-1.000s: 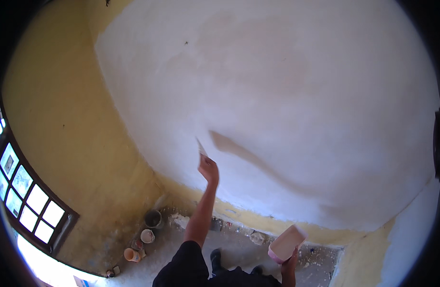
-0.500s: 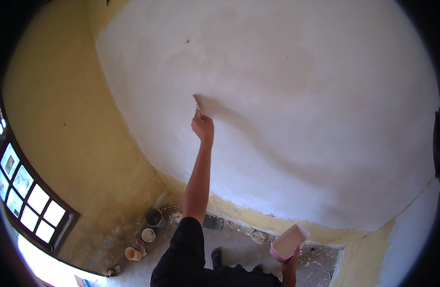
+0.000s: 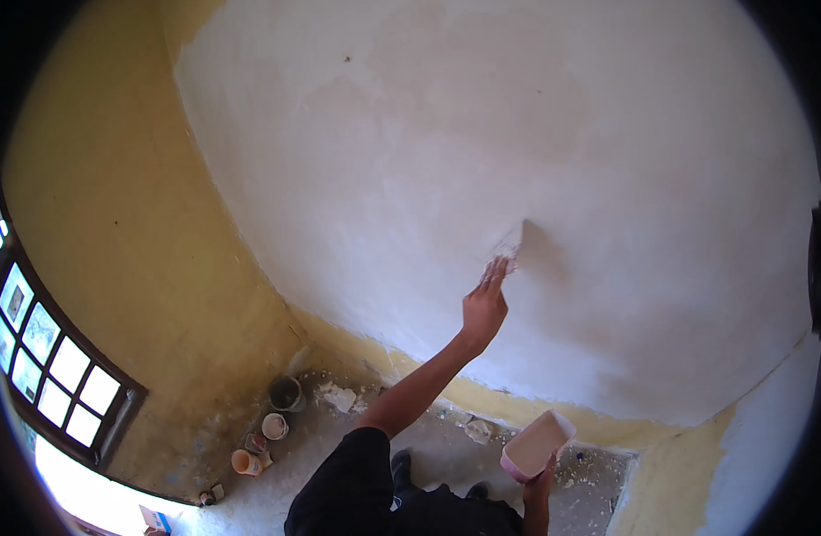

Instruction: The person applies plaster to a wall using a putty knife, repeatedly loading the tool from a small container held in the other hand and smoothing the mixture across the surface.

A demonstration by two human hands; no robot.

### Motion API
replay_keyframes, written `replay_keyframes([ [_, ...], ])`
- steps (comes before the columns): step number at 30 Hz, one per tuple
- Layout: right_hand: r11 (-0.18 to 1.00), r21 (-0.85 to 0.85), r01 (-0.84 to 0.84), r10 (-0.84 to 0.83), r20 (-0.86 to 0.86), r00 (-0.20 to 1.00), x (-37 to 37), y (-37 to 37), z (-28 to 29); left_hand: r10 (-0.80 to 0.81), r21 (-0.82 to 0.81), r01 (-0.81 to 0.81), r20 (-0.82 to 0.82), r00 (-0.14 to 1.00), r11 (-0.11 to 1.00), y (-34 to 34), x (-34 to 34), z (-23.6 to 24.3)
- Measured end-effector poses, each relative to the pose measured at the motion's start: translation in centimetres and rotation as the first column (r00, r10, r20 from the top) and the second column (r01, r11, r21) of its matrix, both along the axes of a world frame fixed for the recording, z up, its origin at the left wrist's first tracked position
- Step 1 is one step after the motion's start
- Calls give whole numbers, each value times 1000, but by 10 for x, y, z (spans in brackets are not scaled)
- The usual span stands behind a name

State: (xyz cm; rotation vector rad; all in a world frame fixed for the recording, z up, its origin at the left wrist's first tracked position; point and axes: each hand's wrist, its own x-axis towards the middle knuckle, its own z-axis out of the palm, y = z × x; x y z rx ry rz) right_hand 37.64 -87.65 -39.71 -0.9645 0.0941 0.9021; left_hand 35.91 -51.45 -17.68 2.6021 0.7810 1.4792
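Observation:
My left hand [image 3: 487, 308] reaches up and grips a putty knife [image 3: 514, 243], with fingers spread along its back. The thin blade, smeared pale, lies against the whitish, freshly coated wall [image 3: 410, 205] and throws a shadow to its right. Low at the right, my right hand [image 3: 541, 487] holds a pink rectangular tub [image 3: 537, 447] by its near side. The tub is tilted, and its inside looks pale pink; how much filler it holds I cannot tell.
A yellow wall [image 3: 116, 295] with a barred window [image 3: 58, 366] stands at the left. Along its foot are a dark bucket [image 3: 286, 394], a white pail [image 3: 275, 426] and an orange container [image 3: 246, 462]. Pale crumbs and scraps litter the floor [image 3: 339, 438] by the wall.
My left hand has swept the putty knife to the right and downward across the wall. The tub in my right hand has stayed almost in place.

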Motion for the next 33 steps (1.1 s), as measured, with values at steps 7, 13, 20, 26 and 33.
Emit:
replay_keyframes([
  [7, 999, -46, 19, -19, -9, 1000, 8, -11, -6, 396, -104, -407, 534, 747, 907, 98, -51, -3],
  [13, 1000, -29, 2, -2, 1, 1000, 8, -16, -7, 417, -25, -423, 225, 880, 906, 125, -24, -8],
  [20, 994, -106, -28, 32, 39, 999, 4, -5, 31, 196, -207, -139, 288, 937, 968, 44, -39, -40],
  [26, 994, 46, -102, 99, 51, 994, 5, 6, 5, 501, -553, -162, 543, 674, 817, 89, -97, -84],
  [33, 996, 19, -91, 91, 22, 996, 3, 3, -6, 439, -546, -67, 587, 680, 835, 115, -54, -51],
])
